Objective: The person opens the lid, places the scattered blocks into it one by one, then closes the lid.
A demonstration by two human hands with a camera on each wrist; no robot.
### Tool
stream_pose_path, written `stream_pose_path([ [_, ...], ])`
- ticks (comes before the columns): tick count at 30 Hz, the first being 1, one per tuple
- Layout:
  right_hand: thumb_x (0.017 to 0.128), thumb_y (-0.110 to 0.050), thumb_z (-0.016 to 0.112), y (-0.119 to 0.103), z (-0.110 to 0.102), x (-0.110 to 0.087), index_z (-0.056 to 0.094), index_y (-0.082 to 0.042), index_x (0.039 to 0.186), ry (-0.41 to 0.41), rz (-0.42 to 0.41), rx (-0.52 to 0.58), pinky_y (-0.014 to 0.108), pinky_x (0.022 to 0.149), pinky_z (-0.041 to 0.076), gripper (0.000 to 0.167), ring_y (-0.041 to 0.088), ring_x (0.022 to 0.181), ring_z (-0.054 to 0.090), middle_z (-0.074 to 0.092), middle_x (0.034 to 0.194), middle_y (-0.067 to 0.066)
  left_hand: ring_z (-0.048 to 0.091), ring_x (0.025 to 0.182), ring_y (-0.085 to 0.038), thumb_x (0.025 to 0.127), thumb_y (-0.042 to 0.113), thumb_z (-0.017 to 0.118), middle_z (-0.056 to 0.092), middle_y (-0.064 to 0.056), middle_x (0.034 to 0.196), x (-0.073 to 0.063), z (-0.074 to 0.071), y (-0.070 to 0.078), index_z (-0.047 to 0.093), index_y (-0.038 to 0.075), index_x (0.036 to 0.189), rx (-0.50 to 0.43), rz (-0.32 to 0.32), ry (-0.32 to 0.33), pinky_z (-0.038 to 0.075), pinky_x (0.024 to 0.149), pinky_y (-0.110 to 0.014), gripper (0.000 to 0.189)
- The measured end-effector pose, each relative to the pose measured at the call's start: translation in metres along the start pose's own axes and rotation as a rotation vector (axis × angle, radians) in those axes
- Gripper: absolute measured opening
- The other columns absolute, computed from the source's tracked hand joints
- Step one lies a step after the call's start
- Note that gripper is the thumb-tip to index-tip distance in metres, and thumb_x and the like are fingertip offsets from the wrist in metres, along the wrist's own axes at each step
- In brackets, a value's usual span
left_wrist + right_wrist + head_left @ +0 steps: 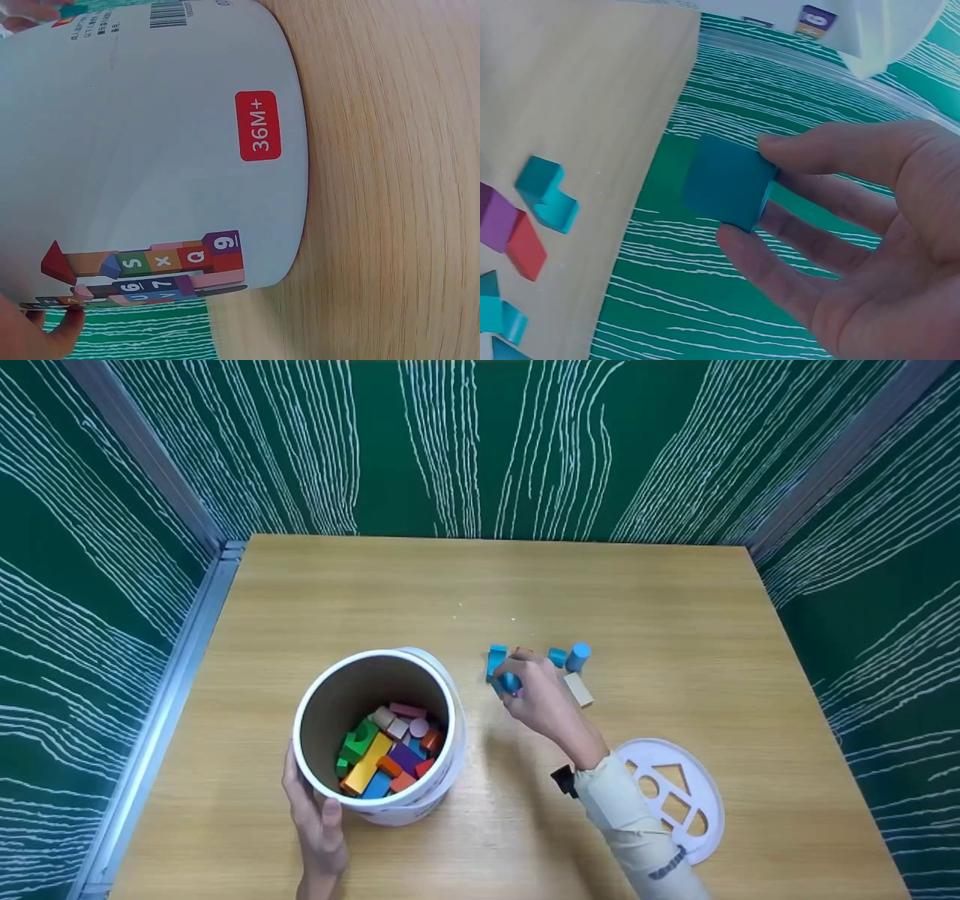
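Observation:
My left hand rests against the outer wall of a white bucket, fingers along its left side and thumb at the near side. Colourful toy blocks lie inside the bucket, and its mouth tilts toward me. In the right wrist view, a blue block with a square face is pinched between the thumb and fingertips of my right hand. That hand is over a small group of blocks right of the bucket. Beside it are a notched blue block, a blue cylinder and a pale rectangular block.
A white lid with shaped holes lies on the wooden table at the right, partly under my right forearm. Green panels with white streaks enclose the table's back and sides. Purple and red blocks show in the right wrist view.

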State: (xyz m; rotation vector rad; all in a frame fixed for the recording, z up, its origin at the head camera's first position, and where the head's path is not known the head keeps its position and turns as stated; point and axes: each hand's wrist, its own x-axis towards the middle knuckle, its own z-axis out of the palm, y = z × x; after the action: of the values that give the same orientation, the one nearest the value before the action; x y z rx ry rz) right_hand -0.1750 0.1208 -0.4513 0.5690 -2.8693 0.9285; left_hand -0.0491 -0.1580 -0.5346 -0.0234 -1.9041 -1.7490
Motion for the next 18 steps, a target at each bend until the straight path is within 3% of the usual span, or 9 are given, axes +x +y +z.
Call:
stream_pose_path([
  [7, 0.073, 0.005, 0.071, -0.014, -0.011, -0.001, 0.073, -0.004, 0.096, 0.041, -0.063, -0.006, 0.032, 0.066, 0.055, 0.025, 0.024, 0.080, 0.062, 0.064, 0.100, 0.011, 0.023, 0.137, -0.024, 0.089, 0.022, 0.048, 0.021, -0.005, 0.154, 0.001, 0.000, 0.003, 0.018, 0.013, 0.151, 0.013, -0.050, 0.003, 0.022, 0.113, -0.034, 0.069],
  [13, 0.074, 0.001, 0.074, -0.028, -0.020, -0.002, 0.073, -0.007, 0.095, 0.094, -0.135, -0.032, 0.036, 0.079, 0.055, 0.023, 0.026, 0.093, 0.064, 0.065, 0.104, 0.010, 0.022, 0.138, -0.024, 0.090, 0.023, 0.047, 0.021, -0.005, 0.154, 0.000, 0.000, 0.003, 0.017, 0.012, 0.151, 0.020, -0.052, 0.007, 0.021, 0.113, -0.033, 0.069],
  [18, 0.075, 0.000, 0.074, -0.037, -0.026, -0.001, 0.073, -0.007, 0.096, 0.089, -0.159, -0.024, 0.035, 0.081, 0.055, 0.022, 0.024, 0.092, 0.063, 0.065, 0.103, 0.008, 0.023, 0.138, -0.024, 0.090, 0.022, 0.047, 0.021, -0.006, 0.154, 0.000, 0.000, 0.002, 0.018, 0.013, 0.151, 0.026, -0.043, 0.008, 0.022, 0.113, -0.032, 0.068],
])
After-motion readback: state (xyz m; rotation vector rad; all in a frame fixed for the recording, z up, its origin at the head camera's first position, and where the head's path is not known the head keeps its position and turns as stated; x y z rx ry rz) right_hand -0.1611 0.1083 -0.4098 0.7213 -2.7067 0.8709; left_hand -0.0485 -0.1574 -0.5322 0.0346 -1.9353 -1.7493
